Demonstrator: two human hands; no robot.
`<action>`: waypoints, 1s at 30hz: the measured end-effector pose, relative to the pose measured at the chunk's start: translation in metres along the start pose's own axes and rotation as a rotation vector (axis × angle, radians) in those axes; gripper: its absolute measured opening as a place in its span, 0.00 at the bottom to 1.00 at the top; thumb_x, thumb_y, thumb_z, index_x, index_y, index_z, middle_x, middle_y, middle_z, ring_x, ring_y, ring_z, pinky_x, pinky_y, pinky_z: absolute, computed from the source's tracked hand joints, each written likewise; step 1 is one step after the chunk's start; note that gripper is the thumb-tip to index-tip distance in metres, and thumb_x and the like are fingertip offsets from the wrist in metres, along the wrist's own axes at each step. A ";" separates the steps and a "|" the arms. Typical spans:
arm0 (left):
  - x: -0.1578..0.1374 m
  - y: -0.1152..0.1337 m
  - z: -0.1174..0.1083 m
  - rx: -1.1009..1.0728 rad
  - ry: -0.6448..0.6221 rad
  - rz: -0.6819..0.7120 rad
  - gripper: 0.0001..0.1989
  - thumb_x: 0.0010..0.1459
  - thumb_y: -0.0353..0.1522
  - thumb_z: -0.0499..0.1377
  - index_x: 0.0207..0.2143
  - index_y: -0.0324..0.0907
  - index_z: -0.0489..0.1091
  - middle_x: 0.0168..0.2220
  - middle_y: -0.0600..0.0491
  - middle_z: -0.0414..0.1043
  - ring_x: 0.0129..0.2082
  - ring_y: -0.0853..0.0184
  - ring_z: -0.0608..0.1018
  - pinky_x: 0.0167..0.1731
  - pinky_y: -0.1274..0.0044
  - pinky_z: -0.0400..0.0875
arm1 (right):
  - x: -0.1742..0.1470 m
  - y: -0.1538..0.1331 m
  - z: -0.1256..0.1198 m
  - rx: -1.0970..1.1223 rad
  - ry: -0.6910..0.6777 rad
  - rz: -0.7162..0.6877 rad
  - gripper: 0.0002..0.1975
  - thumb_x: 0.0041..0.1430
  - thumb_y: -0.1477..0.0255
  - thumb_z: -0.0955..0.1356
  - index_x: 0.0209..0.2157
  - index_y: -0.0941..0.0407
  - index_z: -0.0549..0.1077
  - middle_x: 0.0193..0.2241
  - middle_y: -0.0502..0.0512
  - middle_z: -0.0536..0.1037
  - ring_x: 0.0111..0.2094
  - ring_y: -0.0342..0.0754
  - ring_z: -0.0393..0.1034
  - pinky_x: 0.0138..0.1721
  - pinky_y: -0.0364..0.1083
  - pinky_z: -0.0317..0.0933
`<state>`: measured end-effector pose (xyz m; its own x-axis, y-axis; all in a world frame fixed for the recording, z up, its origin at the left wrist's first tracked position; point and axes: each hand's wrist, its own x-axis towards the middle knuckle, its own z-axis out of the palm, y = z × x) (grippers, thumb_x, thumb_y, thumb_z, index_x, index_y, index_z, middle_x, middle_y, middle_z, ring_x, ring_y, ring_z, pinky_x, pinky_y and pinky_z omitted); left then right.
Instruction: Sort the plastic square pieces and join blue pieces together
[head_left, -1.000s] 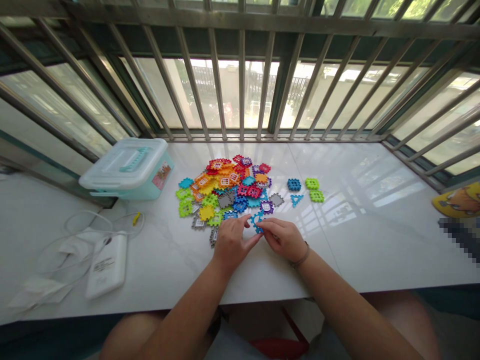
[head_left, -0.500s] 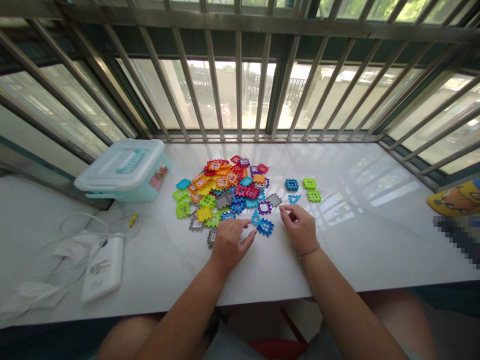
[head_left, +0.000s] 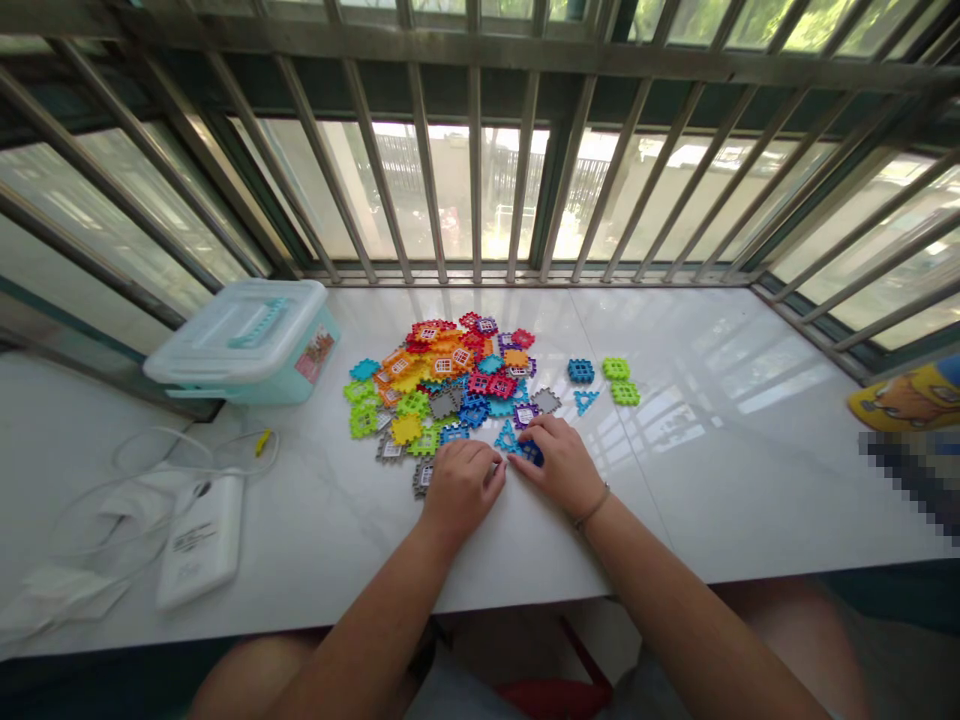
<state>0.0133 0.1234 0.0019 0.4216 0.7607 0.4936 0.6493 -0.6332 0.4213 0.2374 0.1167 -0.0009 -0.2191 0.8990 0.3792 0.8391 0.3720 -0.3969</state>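
My right hand [head_left: 562,462] has its fingers and thumb around a dark blue square building tile [head_left: 531,452], partly hidden under the fingers. A light blue triangular tile [head_left: 507,437] lies just beside those fingertips. My left hand [head_left: 463,488] rests close by on the left, fingers curled in toward the thumb; anything between them is hidden. Under its edge, a grey window tile [head_left: 422,478] sticks out. Beyond both hands spreads a heap of notched plastic tiles in many colours, with a yellow tile [head_left: 406,429] and a purple-framed tile [head_left: 526,415] at its near side.
Right of the heap lie a blue tile stack [head_left: 580,371], another light blue triangle [head_left: 586,401] and green tiles [head_left: 625,393]. A lidded turquoise box [head_left: 244,345], a white power bank [head_left: 201,540] and cables are at the left. Metal bars [head_left: 476,200] line the back.
My right hand has moved left, from the light blue triangle on the right to the dark blue square tile, and closed round it. My left hand's fingers have curled in.
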 end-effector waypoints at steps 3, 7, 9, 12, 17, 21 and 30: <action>0.000 0.000 0.000 0.005 0.000 0.001 0.04 0.68 0.30 0.65 0.37 0.45 0.75 0.39 0.51 0.81 0.44 0.57 0.80 0.49 0.64 0.68 | 0.000 0.000 -0.001 0.029 -0.002 -0.018 0.07 0.67 0.67 0.76 0.43 0.53 0.77 0.48 0.60 0.78 0.51 0.59 0.74 0.55 0.58 0.70; -0.001 -0.001 -0.001 0.030 0.034 -0.016 0.02 0.68 0.31 0.65 0.39 0.45 0.76 0.40 0.50 0.82 0.44 0.56 0.81 0.49 0.63 0.70 | 0.001 -0.001 -0.003 0.090 0.041 -0.052 0.06 0.67 0.68 0.75 0.42 0.53 0.77 0.47 0.60 0.78 0.50 0.57 0.74 0.55 0.57 0.70; -0.001 -0.003 0.000 0.036 0.073 -0.040 0.04 0.68 0.33 0.67 0.44 0.44 0.77 0.43 0.49 0.83 0.46 0.55 0.81 0.50 0.63 0.71 | 0.001 -0.004 -0.005 0.128 0.074 -0.071 0.06 0.67 0.68 0.75 0.41 0.52 0.77 0.46 0.59 0.79 0.49 0.56 0.74 0.54 0.56 0.71; -0.002 -0.006 0.001 0.030 0.111 -0.055 0.11 0.69 0.35 0.67 0.51 0.43 0.76 0.46 0.46 0.83 0.48 0.53 0.82 0.51 0.62 0.72 | 0.001 -0.008 -0.008 0.182 0.108 -0.118 0.05 0.68 0.67 0.74 0.41 0.52 0.76 0.45 0.59 0.79 0.48 0.55 0.75 0.52 0.56 0.72; -0.002 -0.008 0.002 -0.034 0.101 -0.010 0.10 0.72 0.33 0.62 0.53 0.44 0.75 0.45 0.47 0.83 0.46 0.55 0.83 0.48 0.63 0.74 | 0.000 -0.012 -0.011 0.235 0.097 -0.176 0.06 0.68 0.65 0.75 0.41 0.50 0.76 0.46 0.59 0.80 0.49 0.55 0.76 0.52 0.56 0.74; -0.001 -0.009 0.001 -0.055 0.100 -0.001 0.09 0.71 0.31 0.62 0.52 0.44 0.75 0.44 0.48 0.83 0.45 0.57 0.84 0.47 0.64 0.75 | -0.001 -0.011 -0.011 0.264 0.088 -0.188 0.08 0.67 0.65 0.76 0.41 0.50 0.76 0.57 0.62 0.80 0.56 0.56 0.77 0.58 0.59 0.74; 0.000 -0.003 -0.007 -0.224 0.118 -0.001 0.12 0.72 0.34 0.61 0.55 0.44 0.73 0.47 0.48 0.82 0.48 0.59 0.83 0.51 0.66 0.77 | -0.001 -0.009 -0.011 0.283 0.120 -0.205 0.09 0.67 0.63 0.77 0.40 0.51 0.76 0.62 0.63 0.79 0.56 0.56 0.79 0.57 0.59 0.75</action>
<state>0.0073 0.1245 0.0057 0.3359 0.7478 0.5727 0.4880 -0.6582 0.5733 0.2353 0.1096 0.0117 -0.2943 0.7718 0.5636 0.6095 0.6058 -0.5113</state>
